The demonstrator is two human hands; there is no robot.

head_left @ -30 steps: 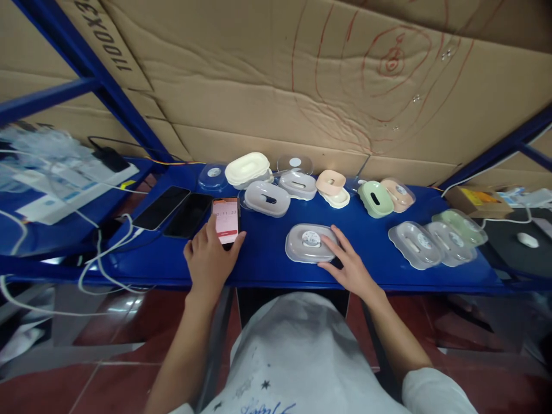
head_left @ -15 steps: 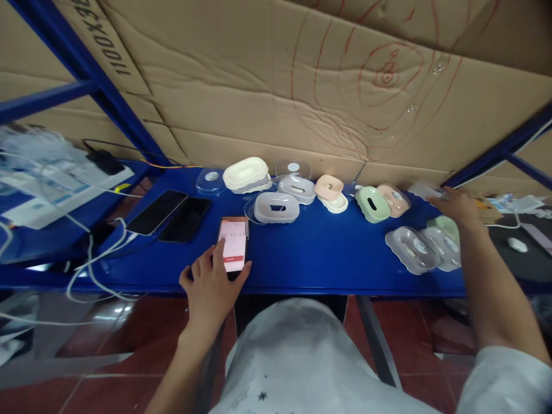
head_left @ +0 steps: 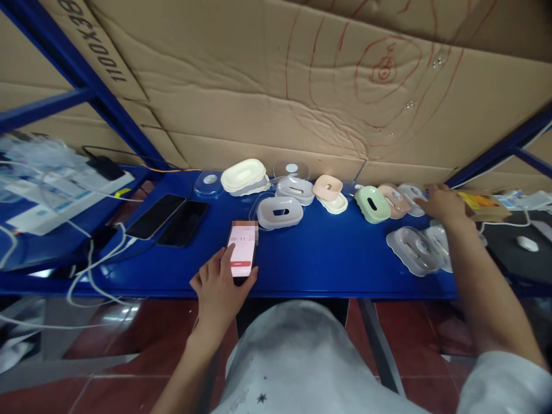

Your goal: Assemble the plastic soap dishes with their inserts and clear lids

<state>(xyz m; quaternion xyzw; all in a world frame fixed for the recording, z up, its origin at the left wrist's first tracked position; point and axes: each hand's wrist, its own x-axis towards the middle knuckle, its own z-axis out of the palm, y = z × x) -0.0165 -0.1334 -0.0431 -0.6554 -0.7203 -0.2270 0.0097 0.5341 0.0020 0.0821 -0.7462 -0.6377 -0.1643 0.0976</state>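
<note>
My left hand [head_left: 221, 287] grips a lit phone [head_left: 242, 251] that lies on the blue shelf [head_left: 328, 259] near its front edge, the thumb on its right side and a finger on the screen. My right hand [head_left: 444, 204] reaches far to the right, fingers curled on a clear plastic soap box [head_left: 409, 192] standing at the back beside a pink one [head_left: 393, 198] and a green one [head_left: 371, 202]. Clear boxes [head_left: 414, 248] lie just under my right forearm.
More soap boxes in cream [head_left: 244, 174], grey [head_left: 280, 212] and peach [head_left: 328, 187] line the back of the shelf. Two dark phones [head_left: 169, 213] lie left with white cables [head_left: 92, 261]. A cardboard wall [head_left: 302, 86] stands behind. A small carton [head_left: 483, 204] sits far right.
My right hand carried the clear box from the shelf's middle to the far right and set it down beside the pink box. My left hand drew the phone closer to the front edge.
</note>
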